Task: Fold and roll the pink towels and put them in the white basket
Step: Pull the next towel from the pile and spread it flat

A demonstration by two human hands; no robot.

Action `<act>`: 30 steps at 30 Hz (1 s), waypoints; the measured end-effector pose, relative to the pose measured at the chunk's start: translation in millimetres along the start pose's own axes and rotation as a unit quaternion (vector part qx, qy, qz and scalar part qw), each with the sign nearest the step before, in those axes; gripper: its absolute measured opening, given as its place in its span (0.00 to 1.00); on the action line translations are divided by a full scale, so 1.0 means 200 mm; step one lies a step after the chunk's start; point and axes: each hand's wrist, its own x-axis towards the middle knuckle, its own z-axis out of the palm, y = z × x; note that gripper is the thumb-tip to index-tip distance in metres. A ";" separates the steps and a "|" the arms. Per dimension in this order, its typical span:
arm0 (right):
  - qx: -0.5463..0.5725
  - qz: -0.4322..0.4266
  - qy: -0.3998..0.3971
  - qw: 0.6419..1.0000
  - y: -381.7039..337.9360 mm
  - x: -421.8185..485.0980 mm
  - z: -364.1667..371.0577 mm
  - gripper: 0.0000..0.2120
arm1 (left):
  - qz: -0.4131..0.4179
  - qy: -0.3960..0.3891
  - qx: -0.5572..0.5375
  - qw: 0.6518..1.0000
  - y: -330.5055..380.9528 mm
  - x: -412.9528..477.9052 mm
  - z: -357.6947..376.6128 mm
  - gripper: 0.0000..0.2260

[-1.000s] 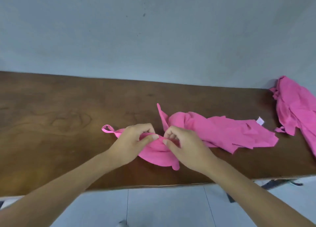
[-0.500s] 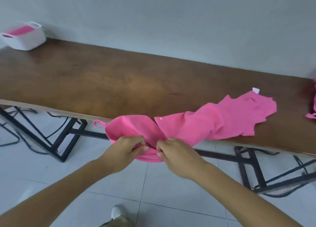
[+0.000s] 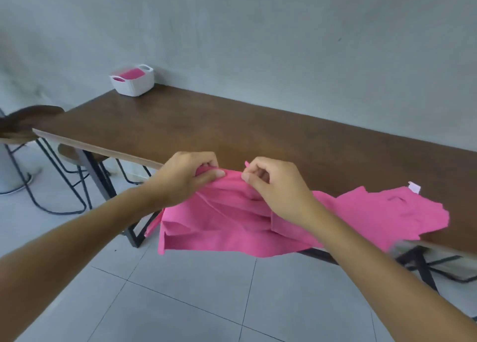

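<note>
Pink towel (image 3: 227, 228) is pinched at its top edge by left grip (image 3: 184, 178) and right grip (image 3: 277, 188), both clamped on it; its tail is laid on the counter (image 3: 232, 130) right of both. White basket (image 3: 132, 87) is set well beyond the left grip.

The place is probably a plain workroom or a spare room in a home, sparsely furnished. A long dark wooden table (image 3: 232, 125) on a black metal frame (image 3: 98, 176) stands against a bare wall (image 3: 258, 32) painted grey. The floor (image 3: 180, 290) is laid with large pale grey tiles. At the table's left end stand stools (image 3: 33, 114) with round wooden seats and thin black wire legs. A white basket (image 3: 133, 83) sits at the far left corner of the tabletop, and a pink towel (image 3: 219, 225) lies across its near edge.
</note>
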 end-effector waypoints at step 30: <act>0.070 0.066 0.087 0.992 -0.55 0.06 1.07 0.10 | -0.008 0.147 0.161 0.976 -0.45 -0.32 -1.36 0.12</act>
